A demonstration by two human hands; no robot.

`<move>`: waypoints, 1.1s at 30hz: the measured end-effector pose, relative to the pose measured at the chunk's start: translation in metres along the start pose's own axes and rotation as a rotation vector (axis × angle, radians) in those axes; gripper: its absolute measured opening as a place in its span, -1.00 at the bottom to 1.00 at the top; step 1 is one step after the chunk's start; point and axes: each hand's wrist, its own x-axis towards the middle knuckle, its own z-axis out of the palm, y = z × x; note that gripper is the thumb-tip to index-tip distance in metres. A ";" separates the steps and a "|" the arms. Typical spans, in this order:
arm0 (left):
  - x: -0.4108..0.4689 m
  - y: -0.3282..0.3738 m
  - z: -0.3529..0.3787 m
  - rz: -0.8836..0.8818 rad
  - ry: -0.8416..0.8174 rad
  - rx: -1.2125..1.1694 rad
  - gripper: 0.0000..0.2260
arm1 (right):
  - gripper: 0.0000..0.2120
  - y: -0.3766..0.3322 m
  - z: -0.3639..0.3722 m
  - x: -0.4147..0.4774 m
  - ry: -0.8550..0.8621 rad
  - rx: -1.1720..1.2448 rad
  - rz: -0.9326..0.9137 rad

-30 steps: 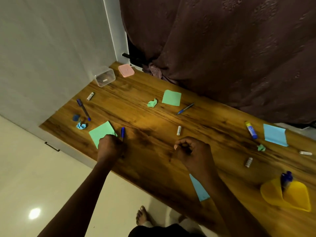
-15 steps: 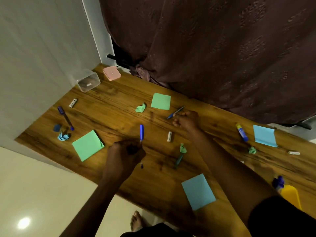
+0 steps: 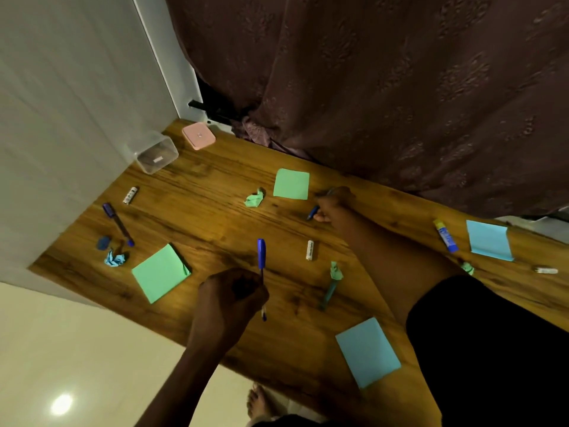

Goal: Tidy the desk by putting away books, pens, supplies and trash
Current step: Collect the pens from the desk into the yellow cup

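Desk tidy-up under way: my left hand [image 3: 231, 300] is fisted round a blue pen [image 3: 261, 257], cap end up, above the wooden desk [image 3: 215, 217]. At one o'clock from it, my right hand [image 3: 334, 204] curls round a second blue pen [image 3: 312, 212]. Two more lie loose: a dark blue pen [image 3: 118, 224] at ten o'clock and a teal pen [image 3: 328, 292] at three. Also scattered are two green sticky-note pads [image 3: 160, 272] [image 3: 291, 184], two blue sticky-note pads [image 3: 368, 351] [image 3: 489, 240], four paper wads [image 3: 255, 198], three batteries [image 3: 310, 249] and one glue stick [image 3: 445, 235].
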 end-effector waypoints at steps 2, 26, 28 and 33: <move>0.001 0.004 -0.003 0.012 0.009 0.007 -0.89 | -0.74 0.002 -0.006 -0.013 -0.001 0.067 -0.029; -0.019 0.109 0.112 0.165 -0.242 -0.159 -0.81 | -0.96 0.157 -0.171 -0.267 0.244 0.391 -0.508; -0.030 0.121 0.134 0.165 -0.258 -0.148 -0.82 | -0.95 0.179 -0.189 -0.277 0.297 0.390 -0.519; -0.061 0.149 0.189 0.173 -0.305 -0.184 -0.83 | -0.93 0.223 -0.236 -0.295 0.363 0.423 -0.550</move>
